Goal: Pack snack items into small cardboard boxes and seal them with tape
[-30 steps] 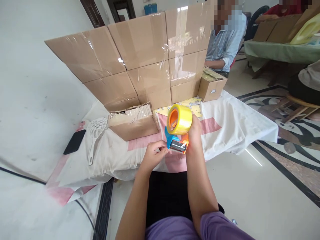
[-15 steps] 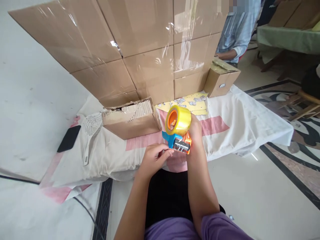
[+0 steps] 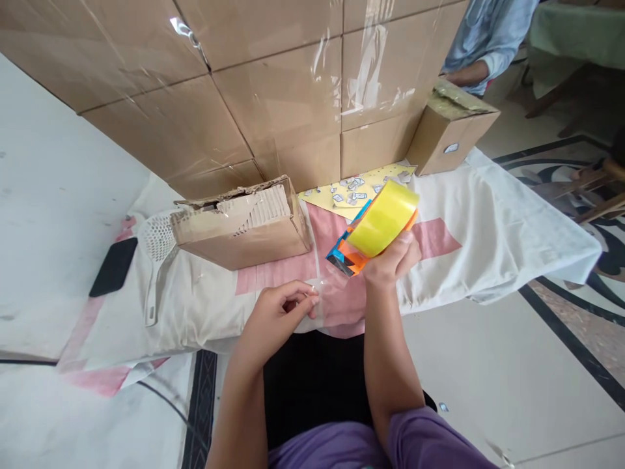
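In my right hand [image 3: 393, 257] is a tape dispenser [image 3: 346, 251], orange and blue, loaded with a wide yellow-looking roll of tape [image 3: 385, 218]. The roll faces up and the dispenser's dark front end points down to the left. My left hand [image 3: 283, 309] is apart from it, nearer my body, thumb and fingertips pinched together. A small shiny, clear bit, apparently a piece of tape, shows at those fingertips. Just beyond the left hand lies a cardboard box [image 3: 244, 238] with a torn, ragged upper edge.
Large taped cardboard panels [image 3: 293, 98] stand behind the cloth-covered table [image 3: 195, 312]. A white slotted skimmer [image 3: 155, 254] and a black phone-like slab [image 3: 113, 267] lie left. Patterned yellow paper [image 3: 336, 195] and a small carton [image 3: 452, 130] are at the back. Another person's sleeve [image 3: 510, 32] shows beyond.
My hands have separated: the dispenser has swung up and right, its roll turned over, while my left hand has drawn away leftward with fingertips pinched. The view has shifted slightly.
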`<action>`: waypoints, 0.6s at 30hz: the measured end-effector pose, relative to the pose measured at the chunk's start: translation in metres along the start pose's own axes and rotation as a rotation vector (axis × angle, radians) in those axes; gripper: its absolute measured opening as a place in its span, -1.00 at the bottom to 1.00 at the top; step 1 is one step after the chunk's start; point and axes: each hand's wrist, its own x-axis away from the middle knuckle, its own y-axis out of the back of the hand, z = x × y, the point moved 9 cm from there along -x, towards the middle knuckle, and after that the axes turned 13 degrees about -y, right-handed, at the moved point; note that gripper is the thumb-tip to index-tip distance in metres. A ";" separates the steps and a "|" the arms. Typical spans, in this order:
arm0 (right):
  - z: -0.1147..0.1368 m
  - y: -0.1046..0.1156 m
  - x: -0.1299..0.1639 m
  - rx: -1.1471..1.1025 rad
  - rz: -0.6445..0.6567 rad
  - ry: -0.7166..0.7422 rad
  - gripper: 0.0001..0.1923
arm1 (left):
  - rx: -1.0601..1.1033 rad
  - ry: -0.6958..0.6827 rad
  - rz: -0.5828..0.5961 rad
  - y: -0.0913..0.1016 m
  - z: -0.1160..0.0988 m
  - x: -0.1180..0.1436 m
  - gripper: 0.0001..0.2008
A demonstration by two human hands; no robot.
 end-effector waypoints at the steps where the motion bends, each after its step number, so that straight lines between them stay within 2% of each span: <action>1: 0.006 0.000 0.002 0.009 -0.014 0.051 -0.36 | 0.014 0.019 -0.014 0.002 0.003 -0.001 -0.81; 3: 0.016 0.000 0.005 -0.025 -0.031 0.113 -0.38 | 0.038 0.034 -0.050 0.004 0.008 -0.003 -0.79; 9: 0.009 -0.008 0.004 -0.078 0.017 0.004 -0.41 | 0.068 0.066 -0.181 0.005 0.019 -0.007 -0.73; 13: 0.017 -0.006 0.006 -0.174 0.015 -0.040 -0.44 | 0.056 0.042 -0.159 -0.003 0.020 -0.012 -0.66; 18: 0.033 -0.013 0.011 -0.190 0.035 -0.114 -0.47 | 0.111 0.029 -0.187 -0.003 0.021 -0.014 -0.77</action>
